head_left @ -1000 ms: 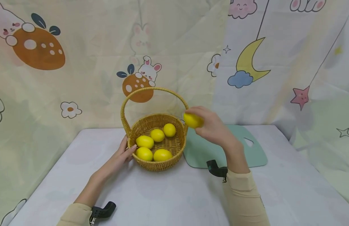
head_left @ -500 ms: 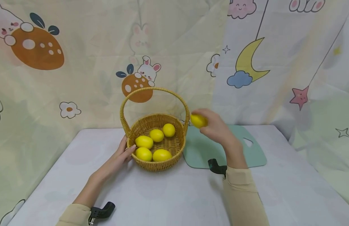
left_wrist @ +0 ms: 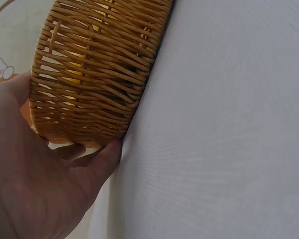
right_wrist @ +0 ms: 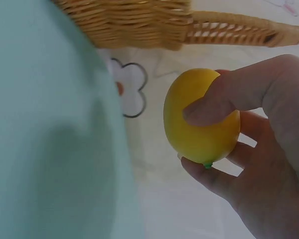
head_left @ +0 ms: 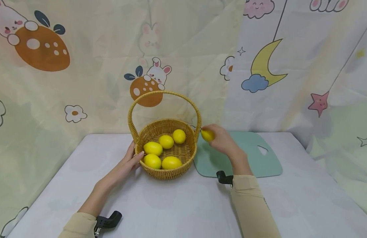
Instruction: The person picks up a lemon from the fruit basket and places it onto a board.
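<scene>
Behind, a pale cartoon-print curtain (head_left: 82, 66) with rabbits, a moon and stars hangs across the far side of the scene. Below it a white counter (head_left: 177, 205) carries everything else. On the counter's right half lies a mint-green cutting board (head_left: 248, 162), flat, its left edge just beside a wicker basket (head_left: 165, 172) that stands upright near the middle, its arched handle (head_left: 164, 93) rising over the bowl. Two beige sleeves come in from the near edge, each with a black camera mount at the wrist.

The left hand (head_left: 124, 168) rests against the basket's left wall, its grip open: fingers lie straight along the weave, and the left wrist view shows the thumb and fingertips pressed to the wicker where it meets the counter. The right hand (head_left: 222, 140) is raised over the far left corner of the cutting board, just right of the basket's rim and the foot of the handle. Its grip is closed around a lemon (head_left: 207, 135), thumb across the near face and fingers curled beneath, as the right wrist view (right_wrist: 202, 117) makes plain. That lemon is off the counter and outside the basket, close to the rim though whether it touches the wicker cannot be told.

Five more lemons sit inside the basket: two at the far side (head_left: 165, 141) (head_left: 179, 136), one at the left (head_left: 153, 148), and two nearest the viewer (head_left: 152, 161) (head_left: 171, 162), lying close together on the woven floor.
</scene>
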Available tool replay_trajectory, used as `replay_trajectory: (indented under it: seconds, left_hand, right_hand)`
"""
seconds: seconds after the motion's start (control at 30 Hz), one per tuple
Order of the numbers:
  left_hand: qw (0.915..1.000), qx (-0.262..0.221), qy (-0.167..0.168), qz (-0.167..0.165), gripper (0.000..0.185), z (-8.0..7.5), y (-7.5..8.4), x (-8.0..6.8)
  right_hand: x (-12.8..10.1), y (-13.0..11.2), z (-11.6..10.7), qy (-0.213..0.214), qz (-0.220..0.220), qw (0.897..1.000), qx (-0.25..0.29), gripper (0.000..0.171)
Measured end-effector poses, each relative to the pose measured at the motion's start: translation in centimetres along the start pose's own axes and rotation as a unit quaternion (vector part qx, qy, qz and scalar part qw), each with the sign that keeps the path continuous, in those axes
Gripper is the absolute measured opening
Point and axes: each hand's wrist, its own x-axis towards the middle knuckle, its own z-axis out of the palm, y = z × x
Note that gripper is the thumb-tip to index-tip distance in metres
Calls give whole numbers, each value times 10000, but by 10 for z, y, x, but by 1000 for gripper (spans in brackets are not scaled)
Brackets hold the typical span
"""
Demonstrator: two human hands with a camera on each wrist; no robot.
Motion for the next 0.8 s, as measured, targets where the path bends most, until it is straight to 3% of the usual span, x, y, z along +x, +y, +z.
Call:
replay_trajectory:
  seconds: [0.33, 0.57, 0.8]
  left_hand:
    - [9998, -170, -65, 53, 73, 1, -2, 1]
    - [9996, -216, -102, 147, 72, 1, -4, 2]
    - [9995, -281, -87, 140, 72, 1, -2, 2]
  right_hand:
    - [3, 20, 22, -220, 26, 9996, 184, 55]
    - [5, 28, 30, -127, 116, 9998, -47, 67]
    - [6, 28, 32, -122, 243, 9996, -84, 66]
